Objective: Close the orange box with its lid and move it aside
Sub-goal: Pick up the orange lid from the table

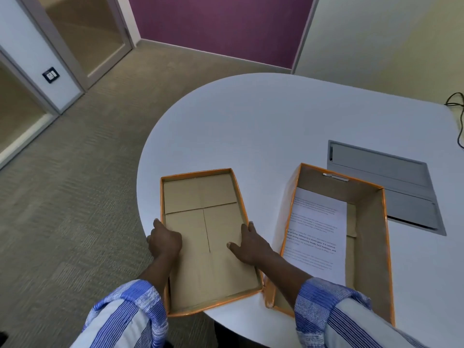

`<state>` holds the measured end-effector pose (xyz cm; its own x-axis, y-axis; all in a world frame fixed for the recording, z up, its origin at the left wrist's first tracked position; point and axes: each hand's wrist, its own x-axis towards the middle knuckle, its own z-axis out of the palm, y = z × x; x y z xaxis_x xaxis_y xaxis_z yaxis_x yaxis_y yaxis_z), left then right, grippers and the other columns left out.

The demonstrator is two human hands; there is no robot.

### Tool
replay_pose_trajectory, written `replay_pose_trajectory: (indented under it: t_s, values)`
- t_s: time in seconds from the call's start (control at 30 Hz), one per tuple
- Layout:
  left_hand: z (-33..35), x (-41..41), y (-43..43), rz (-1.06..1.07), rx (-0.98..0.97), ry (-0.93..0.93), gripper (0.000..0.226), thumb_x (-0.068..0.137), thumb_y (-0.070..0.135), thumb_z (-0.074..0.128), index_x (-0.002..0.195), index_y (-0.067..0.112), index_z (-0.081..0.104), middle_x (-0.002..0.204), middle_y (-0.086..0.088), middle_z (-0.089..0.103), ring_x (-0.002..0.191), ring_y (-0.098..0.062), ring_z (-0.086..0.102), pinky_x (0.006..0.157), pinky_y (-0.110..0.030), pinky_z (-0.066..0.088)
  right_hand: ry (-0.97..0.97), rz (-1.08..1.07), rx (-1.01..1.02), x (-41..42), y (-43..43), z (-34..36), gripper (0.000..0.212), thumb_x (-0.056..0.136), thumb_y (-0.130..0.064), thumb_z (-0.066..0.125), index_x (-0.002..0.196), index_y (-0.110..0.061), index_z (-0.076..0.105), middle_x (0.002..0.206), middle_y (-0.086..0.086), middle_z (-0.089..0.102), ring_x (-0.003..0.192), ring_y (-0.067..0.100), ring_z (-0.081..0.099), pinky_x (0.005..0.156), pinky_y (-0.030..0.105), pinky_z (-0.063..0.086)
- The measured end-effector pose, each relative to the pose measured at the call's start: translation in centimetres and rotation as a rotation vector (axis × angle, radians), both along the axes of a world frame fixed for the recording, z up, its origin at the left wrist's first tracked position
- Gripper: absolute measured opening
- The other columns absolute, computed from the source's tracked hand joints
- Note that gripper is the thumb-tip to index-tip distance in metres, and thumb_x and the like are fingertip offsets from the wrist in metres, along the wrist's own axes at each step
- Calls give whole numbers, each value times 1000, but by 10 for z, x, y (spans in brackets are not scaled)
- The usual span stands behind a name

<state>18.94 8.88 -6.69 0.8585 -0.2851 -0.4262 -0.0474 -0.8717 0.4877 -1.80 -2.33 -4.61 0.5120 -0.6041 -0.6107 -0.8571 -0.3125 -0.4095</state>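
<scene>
The orange lid (200, 194) lies upside down on the white table (263, 126), its brown cardboard inside facing up. It overhangs the table's near left edge. My left hand (164, 241) grips its left rim. My right hand (251, 243) holds its right rim, fingers over the edge and thumb resting inside. To the right stands the open orange box (374, 222), deeper, with a printed white sheet of paper (316, 229) lying in it. Lid and box sit side by side, nearly touching at the near corners.
A grey recessed cable hatch (391, 177) is set into the table behind the box. A black cable (458, 114) trails at the far right edge. Carpeted floor (75, 197) lies to the left of the rounded table edge.
</scene>
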Motion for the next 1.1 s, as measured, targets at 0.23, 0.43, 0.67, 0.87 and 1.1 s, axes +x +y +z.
replay_pose_trajectory:
  t_s: [0.23,0.43,0.67,0.87,1.1]
  values:
    - [33,10,-13,126,-217,-45,39,95,40,55,105,4,67,108,-16,68,98,-36,62,85,-40,51,-26,-38,-18,6,-2,12,86,95,-57,51,156,-8,17,167,18,1,148,39,27,113,49,38]
    - [92,6,-45,147,-374,-34,76,100,61,26,75,1,66,82,-13,69,84,-33,65,68,-37,48,-372,-110,-51,43,-1,67,69,95,-55,53,148,-12,44,155,11,43,139,27,44,107,38,40]
    - [132,-39,-78,76,-663,131,72,103,59,24,81,12,73,73,-10,72,77,-25,70,80,-42,54,-624,-263,-86,57,-2,126,29,93,-53,56,85,-28,68,87,-8,71,76,6,65,64,28,50]
    - [136,-76,-94,-42,-731,208,62,105,53,28,85,17,74,72,-6,73,72,-21,70,69,-35,53,-650,-361,-78,20,-23,142,17,95,-34,62,79,-31,57,79,-11,61,72,9,60,60,25,48]
    - [118,-93,-100,-46,-415,80,56,95,55,54,130,11,58,135,-15,57,118,-35,59,99,-49,51,-903,-695,254,-63,-57,168,15,85,-31,63,89,-17,66,87,12,71,76,28,68,77,49,60]
